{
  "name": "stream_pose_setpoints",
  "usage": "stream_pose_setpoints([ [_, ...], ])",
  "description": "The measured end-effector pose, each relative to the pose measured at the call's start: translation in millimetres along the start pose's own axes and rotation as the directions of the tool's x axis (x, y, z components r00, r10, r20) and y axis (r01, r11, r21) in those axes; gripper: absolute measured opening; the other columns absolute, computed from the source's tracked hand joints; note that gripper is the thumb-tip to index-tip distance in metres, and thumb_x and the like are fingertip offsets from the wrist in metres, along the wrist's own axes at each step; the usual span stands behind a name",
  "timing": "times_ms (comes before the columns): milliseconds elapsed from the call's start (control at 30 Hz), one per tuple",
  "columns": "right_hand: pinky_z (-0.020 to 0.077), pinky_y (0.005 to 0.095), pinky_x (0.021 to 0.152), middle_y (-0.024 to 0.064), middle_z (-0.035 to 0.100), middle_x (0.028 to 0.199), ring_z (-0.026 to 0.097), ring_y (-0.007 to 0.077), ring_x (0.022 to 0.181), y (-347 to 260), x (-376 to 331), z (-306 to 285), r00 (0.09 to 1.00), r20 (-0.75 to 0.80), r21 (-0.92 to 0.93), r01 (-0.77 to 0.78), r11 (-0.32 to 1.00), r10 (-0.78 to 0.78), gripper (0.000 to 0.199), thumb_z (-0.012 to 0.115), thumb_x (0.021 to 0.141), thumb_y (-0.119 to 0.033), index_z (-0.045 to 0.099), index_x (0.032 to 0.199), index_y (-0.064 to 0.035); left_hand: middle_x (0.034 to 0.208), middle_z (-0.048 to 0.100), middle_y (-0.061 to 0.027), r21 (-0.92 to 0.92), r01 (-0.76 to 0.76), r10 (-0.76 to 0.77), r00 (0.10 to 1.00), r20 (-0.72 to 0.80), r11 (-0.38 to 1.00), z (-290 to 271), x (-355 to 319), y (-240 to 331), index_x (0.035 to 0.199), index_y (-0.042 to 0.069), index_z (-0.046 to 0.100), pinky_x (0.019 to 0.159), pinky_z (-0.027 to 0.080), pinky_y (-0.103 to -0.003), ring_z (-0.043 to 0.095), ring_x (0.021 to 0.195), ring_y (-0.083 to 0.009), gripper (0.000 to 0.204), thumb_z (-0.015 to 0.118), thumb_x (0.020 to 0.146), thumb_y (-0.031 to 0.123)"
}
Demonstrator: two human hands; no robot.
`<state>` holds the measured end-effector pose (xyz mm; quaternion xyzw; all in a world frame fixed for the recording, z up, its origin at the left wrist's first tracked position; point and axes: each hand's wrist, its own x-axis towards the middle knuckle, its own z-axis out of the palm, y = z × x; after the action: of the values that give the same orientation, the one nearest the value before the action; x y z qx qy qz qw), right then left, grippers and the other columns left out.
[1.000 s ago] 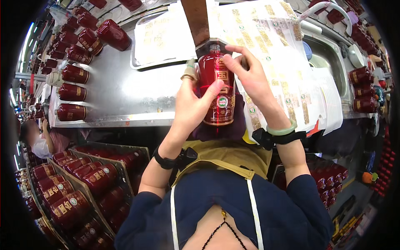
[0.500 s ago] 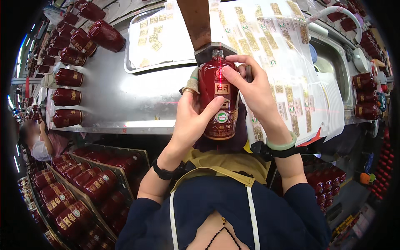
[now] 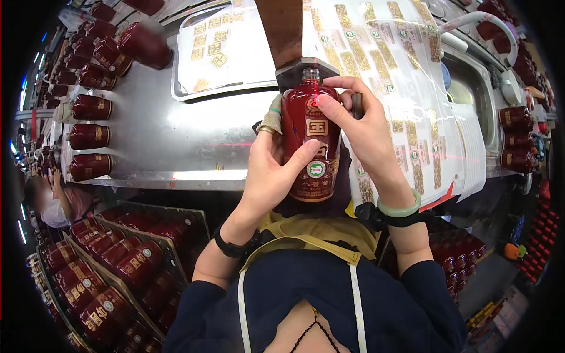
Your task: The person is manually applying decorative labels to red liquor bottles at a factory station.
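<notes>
A dark red glass bottle point(image 3: 305, 176) with gold lettering and a round green-and-white label lies between my hands, its bare neck pointing away from me. My left hand point(image 3: 269, 170) is closed round its left side, thumb pressed on the front near the round label. A cloth cover sits on a finger of that hand. My right hand point(image 3: 366, 129) grips the bottle's right shoulder, its thumb on the emblem below the neck. The bottle's neck end is against a dark block point(image 3: 287, 75) at the foot of a brown upright. A red light line falls along the bottle.
A tray point(image 3: 176, 88) with a white sheet of small gold decals lies at the back left. White decal sheets point(image 3: 376, 65) cover the bench on the right, beside a sink point(image 3: 487, 97). Red bottles point(image 3: 91, 136) line the left side; crates of bottles point(image 3: 138, 259) stand below. Another person point(image 3: 56, 203) is far left.
The view has shifted slightly. Both hands keep nearly the same hold on the bottle, with no clear movement of the fingers.
</notes>
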<state>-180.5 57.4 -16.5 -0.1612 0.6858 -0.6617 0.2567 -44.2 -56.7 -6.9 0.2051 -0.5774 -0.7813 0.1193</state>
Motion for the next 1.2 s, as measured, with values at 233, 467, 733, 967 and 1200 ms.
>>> stream_pose_setpoints([
  [233, 0.0313, 0.0195, 0.064, -0.0094, 0.042, 0.079, 0.039, 0.0017, 0.072, -5.6, -12.0, -6.4, 0.996, 0.038, 0.152, -0.085, 0.985, 0.08, 0.044, 0.082, 0.091, -0.022, 0.065, 0.128, -0.0035, 0.147, 0.053, -0.0167, -0.144, 0.018, -0.023, 0.999, -0.039, 0.989, -0.2, 12.2, 2.1, 0.155, -0.008, 0.033, 0.11, 0.047, -0.035, 0.056, 0.13, -0.0198, 0.068, 0.07, 0.1, 0.008],
  [467, 0.0336, 0.0188, 0.067, -0.0081, 0.045, 0.083, 0.041, 0.0023, 0.073, 3.3, -28.9, -2.9, 1.0, 0.012, 0.095, -0.023, 0.995, 0.022, 0.059, 0.084, 0.09, -0.018, 0.058, 0.143, -0.0084, 0.147, 0.053, -0.0158, -0.141, 0.012, -0.018, 0.999, -0.039, 0.99, -0.5, 13.6, -0.4, 0.157, -0.006, 0.033, 0.111, 0.047, -0.035, 0.056, 0.131, -0.0197, 0.07, 0.071, 0.099, 0.008],
  [733, 0.0346, 0.0183, 0.068, -0.0075, 0.046, 0.086, 0.042, 0.0025, 0.074, 7.3, -28.6, -3.9, 0.999, 0.022, 0.144, -0.046, 0.989, 0.043, 0.062, 0.084, 0.089, -0.017, 0.057, 0.144, -0.0082, 0.147, 0.053, -0.0159, -0.131, 0.011, -0.016, 0.999, -0.039, 0.991, -0.6, 13.1, 0.5, 0.156, -0.007, 0.034, 0.112, 0.046, -0.036, 0.055, 0.132, -0.0199, 0.07, 0.071, 0.099, 0.008],
  [967, 0.0358, 0.0182, 0.071, -0.0075, 0.045, 0.087, 0.042, 0.0027, 0.077, 8.9, -30.3, -3.7, 1.0, 0.023, 0.101, -0.019, 0.995, 0.016, 0.065, 0.085, 0.089, -0.017, 0.056, 0.146, -0.0082, 0.147, 0.053, -0.0168, -0.125, 0.003, -0.007, 0.999, -0.037, 0.992, -0.5, 13.0, 1.3, 0.156, -0.007, 0.033, 0.111, 0.046, -0.036, 0.056, 0.131, -0.0202, 0.071, 0.072, 0.098, 0.007],
  [1200, 0.036, 0.0181, 0.072, -0.0075, 0.045, 0.088, 0.042, 0.003, 0.078, 10.1, -30.5, -3.7, 0.999, 0.03, 0.143, -0.034, 0.989, 0.03, 0.066, 0.086, 0.088, -0.018, 0.055, 0.146, -0.0071, 0.146, 0.054, -0.0171, -0.119, 0.019, -0.024, 0.999, -0.04, 0.993, -0.4, 13.2, 0.8, 0.156, -0.008, 0.033, 0.111, 0.047, -0.036, 0.056, 0.13, -0.02, 0.07, 0.071, 0.099, 0.007],
])
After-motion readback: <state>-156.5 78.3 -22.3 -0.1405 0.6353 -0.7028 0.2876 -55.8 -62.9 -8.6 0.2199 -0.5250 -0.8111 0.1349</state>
